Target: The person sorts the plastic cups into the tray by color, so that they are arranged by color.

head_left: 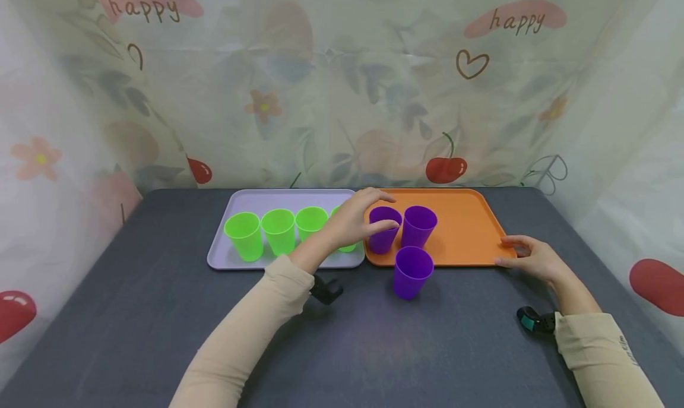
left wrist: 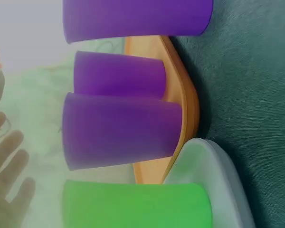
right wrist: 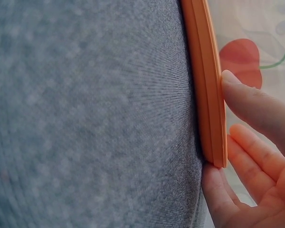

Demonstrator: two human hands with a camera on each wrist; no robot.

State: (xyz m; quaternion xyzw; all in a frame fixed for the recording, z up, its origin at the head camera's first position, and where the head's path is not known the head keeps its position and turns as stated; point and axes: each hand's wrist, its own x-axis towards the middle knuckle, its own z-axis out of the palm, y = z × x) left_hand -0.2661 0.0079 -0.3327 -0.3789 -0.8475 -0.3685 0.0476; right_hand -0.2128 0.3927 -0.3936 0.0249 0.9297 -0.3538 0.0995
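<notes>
My left hand (head_left: 352, 221), fingers extended and thumb apart, hovers over the seam between two trays, beside a purple cup (head_left: 380, 242). In the left wrist view the fingers (left wrist: 9, 166) touch no cup. That cup and another purple cup (head_left: 420, 227) stand upright on the orange tray (head_left: 465, 230). A third purple cup (head_left: 410, 280) stands on the table before the tray's front edge. At the tray's right end, my right hand (head_left: 537, 259) holds the rim, with the thumb (right wrist: 247, 99) against the top of the edge and other fingers at the corner.
Left of the orange tray lies a lavender tray (head_left: 218, 256) with several upright green cups (head_left: 244, 237) in a row; my left hand partly hides the rightmost. A dark grey cloth (head_left: 427, 348) covers the table. Printed curtains (head_left: 331, 123) hang behind and at both sides.
</notes>
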